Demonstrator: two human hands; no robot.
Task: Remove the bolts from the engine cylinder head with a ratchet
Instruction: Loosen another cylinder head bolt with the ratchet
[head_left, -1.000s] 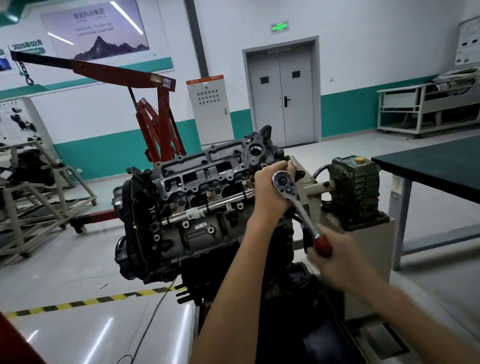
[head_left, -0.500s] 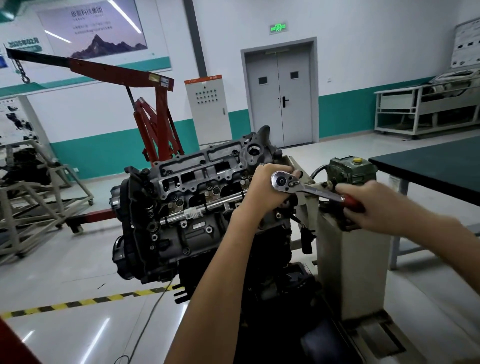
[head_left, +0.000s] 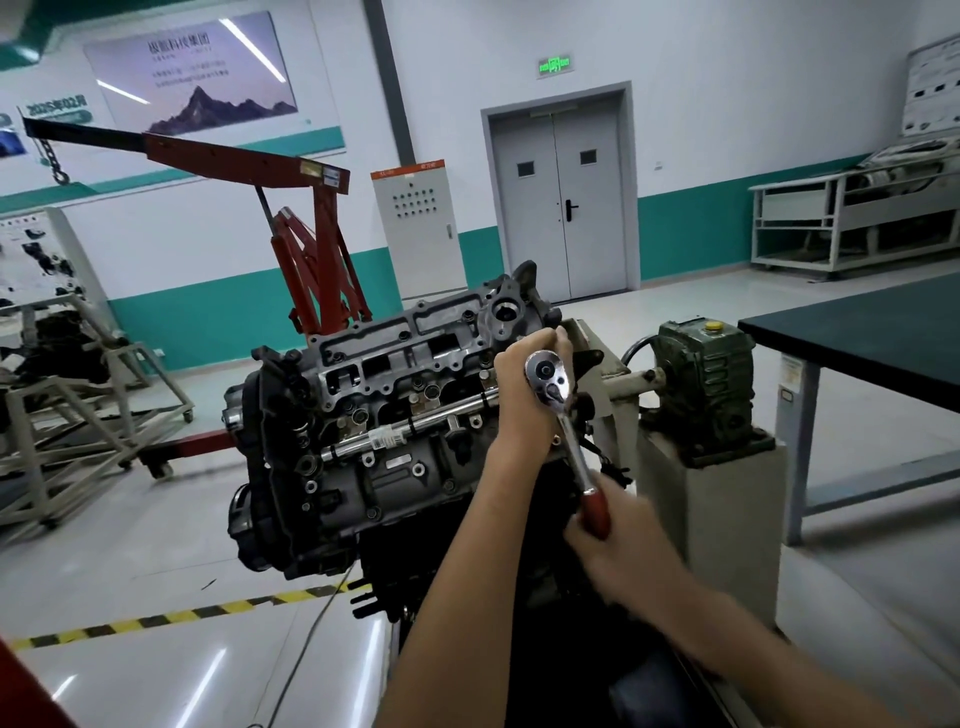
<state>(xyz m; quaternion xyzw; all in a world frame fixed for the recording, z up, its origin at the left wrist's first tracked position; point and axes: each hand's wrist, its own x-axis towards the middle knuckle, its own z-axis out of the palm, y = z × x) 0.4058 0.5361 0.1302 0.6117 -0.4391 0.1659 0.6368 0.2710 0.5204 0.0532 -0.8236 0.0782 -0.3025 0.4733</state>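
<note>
The grey engine cylinder head (head_left: 395, 374) sits tilted on its stand in the middle of the view, with several bolts along its rim. A chrome ratchet (head_left: 563, 415) with a red grip is set against the head's right end, its handle pointing down and to the right. My left hand (head_left: 524, 395) curls round the ratchet's head from behind and steadies it; the bolt under it is hidden. My right hand (head_left: 618, 540), blurred by motion, grips the red handle.
A green gearbox (head_left: 711, 384) on a grey pedestal stands just right of the engine. A dark-topped table (head_left: 872, 327) is at the right. A red engine crane (head_left: 311, 249) stands behind. Yellow-black floor tape (head_left: 171, 618) runs at lower left.
The ratchet handle swung up to near horizontal on the right half a second ago and has now swung back down towards me with my right hand. My left hand stayed on the ratchet's head.
</note>
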